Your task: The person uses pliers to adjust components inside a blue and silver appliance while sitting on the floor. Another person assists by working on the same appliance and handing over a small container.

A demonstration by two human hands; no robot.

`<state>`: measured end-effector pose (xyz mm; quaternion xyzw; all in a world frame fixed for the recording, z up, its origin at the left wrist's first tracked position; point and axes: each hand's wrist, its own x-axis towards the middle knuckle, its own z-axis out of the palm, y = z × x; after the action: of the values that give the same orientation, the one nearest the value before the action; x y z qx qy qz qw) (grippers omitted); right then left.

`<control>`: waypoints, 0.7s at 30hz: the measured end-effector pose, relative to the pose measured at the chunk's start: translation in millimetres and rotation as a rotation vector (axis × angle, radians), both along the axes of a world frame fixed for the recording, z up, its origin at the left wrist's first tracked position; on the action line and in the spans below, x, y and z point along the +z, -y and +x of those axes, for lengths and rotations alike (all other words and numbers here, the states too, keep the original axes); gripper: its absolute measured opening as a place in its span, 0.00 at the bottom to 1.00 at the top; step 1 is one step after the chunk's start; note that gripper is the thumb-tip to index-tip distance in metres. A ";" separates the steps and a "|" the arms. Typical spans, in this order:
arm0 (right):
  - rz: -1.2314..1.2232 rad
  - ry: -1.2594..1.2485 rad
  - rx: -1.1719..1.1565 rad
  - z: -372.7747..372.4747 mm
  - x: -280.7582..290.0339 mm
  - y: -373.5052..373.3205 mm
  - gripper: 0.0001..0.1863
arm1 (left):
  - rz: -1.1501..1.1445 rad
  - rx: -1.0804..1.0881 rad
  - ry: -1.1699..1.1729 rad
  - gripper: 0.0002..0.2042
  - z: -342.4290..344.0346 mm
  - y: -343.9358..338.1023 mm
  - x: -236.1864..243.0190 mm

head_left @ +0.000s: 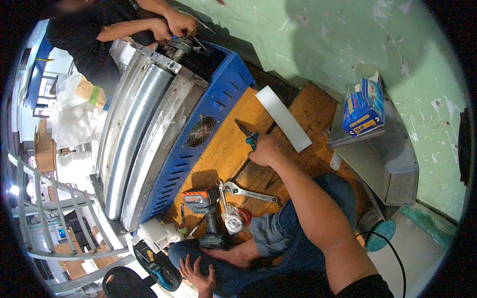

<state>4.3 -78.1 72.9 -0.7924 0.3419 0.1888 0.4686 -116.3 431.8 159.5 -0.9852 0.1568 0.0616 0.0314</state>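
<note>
My right hand is closed around a pair of long-nosed pliers with teal handles. Their dark jaws point away from me, above the wooden boards beside the blue machine. My left hand lies with spread fingers against my jeans at the lower edge, holding nothing. Nearest to it is a cordless power tool with an orange and grey battery. An adjustable wrench rests on the boards below the pliers, beside a bundle of white cord. To the right of the pliers lies a flat white strip.
The blue machine carries a long steel roller and a round fan. At its far end a co-worker's hands work with a thin tool. A blue box stands on a metal housing by the green wall.
</note>
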 end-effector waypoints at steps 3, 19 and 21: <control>0.010 -0.020 0.029 2.1 -2.3 0.8 0.33 | 0.001 -0.015 0.011 0.26 -0.3 -3.3 -1.8; -0.030 0.043 -0.043 -1.2 1.4 -3.5 0.25 | 0.003 0.006 -0.008 0.26 -1.9 1.4 3.0; -0.045 0.054 -0.041 -3.7 2.0 -6.4 0.25 | 0.013 -0.002 -0.012 0.26 -5.4 2.4 6.7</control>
<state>0.6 -71.6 75.0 -0.8005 0.3492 0.1499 0.4634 -121.7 429.3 166.1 -0.9844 0.1576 0.0685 0.0368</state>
